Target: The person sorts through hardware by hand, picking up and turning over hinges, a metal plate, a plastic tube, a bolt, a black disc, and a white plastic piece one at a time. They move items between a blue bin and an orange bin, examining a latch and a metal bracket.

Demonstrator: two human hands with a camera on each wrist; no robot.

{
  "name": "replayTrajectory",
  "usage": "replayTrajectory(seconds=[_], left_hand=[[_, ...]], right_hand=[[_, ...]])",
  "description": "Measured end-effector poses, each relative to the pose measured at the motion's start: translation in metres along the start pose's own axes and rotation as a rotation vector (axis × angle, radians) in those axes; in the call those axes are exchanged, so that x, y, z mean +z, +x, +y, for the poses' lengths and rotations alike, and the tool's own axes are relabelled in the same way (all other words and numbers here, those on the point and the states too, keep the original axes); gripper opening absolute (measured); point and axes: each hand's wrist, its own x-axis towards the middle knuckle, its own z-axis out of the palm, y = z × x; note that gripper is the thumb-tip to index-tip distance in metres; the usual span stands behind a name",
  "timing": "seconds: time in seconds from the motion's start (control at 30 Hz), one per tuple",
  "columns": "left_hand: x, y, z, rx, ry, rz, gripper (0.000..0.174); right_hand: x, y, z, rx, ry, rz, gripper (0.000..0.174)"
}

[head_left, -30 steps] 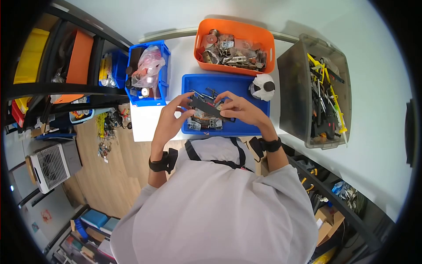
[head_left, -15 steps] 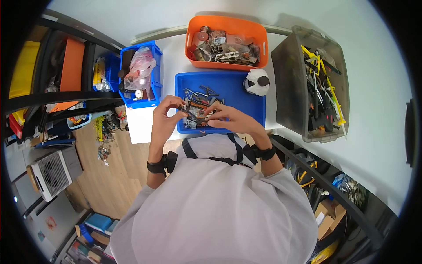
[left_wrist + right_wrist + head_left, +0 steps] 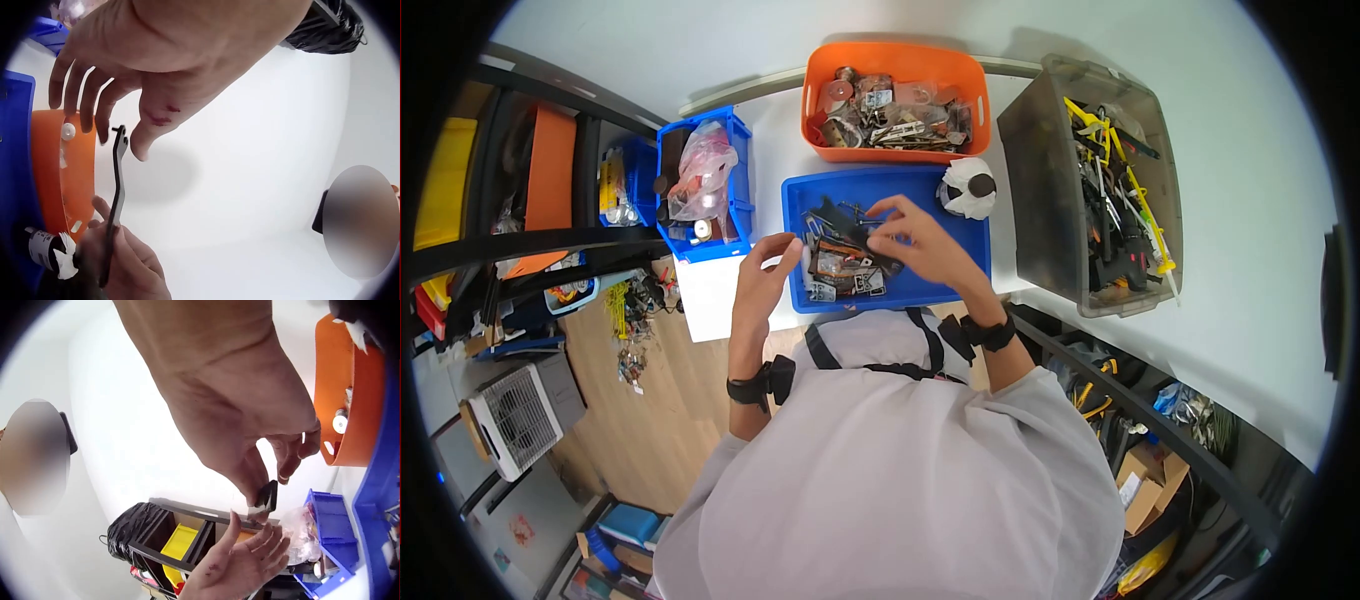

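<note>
A flat dark metal plate [image 3: 840, 221] hangs above the blue tray [image 3: 950, 286]; seen edge-on in the left wrist view, the plate [image 3: 119, 181] is thin and bent near its end. My right hand [image 3: 928, 248] pinches one end between thumb and fingers, and in the right wrist view the plate [image 3: 269, 496] sticks out past the thumb. My left hand [image 3: 758, 285] is by the tray's left edge, fingers spread and thumb apart, not touching the plate. Below lie mixed metal parts [image 3: 845, 270] and small packets in the tray's left half.
An orange basket [image 3: 895, 156] of hardware stands behind the tray. A blue bin [image 3: 742, 190] with a plastic bag [image 3: 705, 170] is at left, a grey crate [image 3: 1050, 190] of tools at right. A black-capped container wrapped in white [image 3: 968, 188] stands at the tray's back right corner.
My left hand has let go of the plate and moved away to the left. My right hand still holds the plate, which has turned so its broad face shows again.
</note>
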Motion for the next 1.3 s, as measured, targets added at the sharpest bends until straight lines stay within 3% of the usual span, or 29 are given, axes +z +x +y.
replayTrajectory(seconds=[0.07, 0.13, 0.27, 0.33, 0.37, 0.43, 0.47, 0.53, 0.67, 0.7, 0.93, 1.0, 1.1, 1.2, 1.3], left_hand=[[-0.006, 0.002, -0.010, 0.035, 0.009, -0.002, 0.047], [-0.010, 0.000, -0.013, 0.023, 0.049, -0.001, 0.047], [-0.016, -0.004, -0.020, 0.015, 0.066, -0.037, 0.043], [-0.017, -0.005, -0.024, 0.018, 0.085, -0.038, 0.039], [-0.018, -0.004, -0.029, 0.024, 0.090, -0.043, 0.038], [-0.021, -0.004, -0.035, 0.034, 0.102, -0.053, 0.037], [-0.022, -0.006, -0.037, 0.043, 0.097, -0.052, 0.037], [-0.025, -0.007, -0.040, 0.037, 0.100, -0.047, 0.036], [-0.029, -0.009, -0.042, 0.011, 0.107, -0.034, 0.037], [-0.029, -0.008, -0.044, 0.010, 0.105, -0.041, 0.038], [-0.026, -0.003, -0.049, 0.025, 0.110, -0.043, 0.036], [-0.023, -0.002, -0.051, 0.031, 0.122, -0.041, 0.035], [-0.019, 0.002, -0.052, 0.048, 0.151, -0.029, 0.034], [-0.019, 0.000, -0.048, 0.047, 0.163, -0.030, 0.033], [-0.021, -0.001, -0.050, 0.030, 0.168, -0.027, 0.033]], right_hand=[[-0.013, 0.014, 0.021, 0.062, 0.011, 0.052, 0.022], [-0.025, 0.036, 0.053, 0.115, -0.001, 0.331, 0.022], [-0.052, 0.099, 0.102, 0.133, -0.075, 0.319, 0.023], [-0.050, 0.127, 0.106, 0.422, 0.125, 0.453, 0.026], [-0.053, 0.142, 0.118, 0.410, 0.124, 0.462, 0.026], [-0.049, 0.172, 0.161, 0.387, -0.237, 0.577, 0.027], [-0.044, 0.182, 0.174, 0.380, -0.234, 0.581, 0.027], [-0.042, 0.199, 0.178, 0.409, -0.691, 0.660, 0.026], [-0.033, 0.201, 0.160, 0.409, -0.650, 0.396, 0.042], [-0.035, 0.202, 0.157, 0.445, -0.728, 0.220, 0.049], [-0.017, 0.159, 0.129, 0.255, -0.850, 0.369, 0.041], [-0.008, 0.140, 0.114, 0.046, -0.780, 0.459, 0.034], [0.013, 0.105, 0.079, -0.032, -0.661, 0.487, 0.024], [0.028, 0.074, 0.074, 0.118, -0.575, 0.306, 0.025], [0.040, 0.055, 0.107, 0.217, -0.566, 0.173, 0.022]])
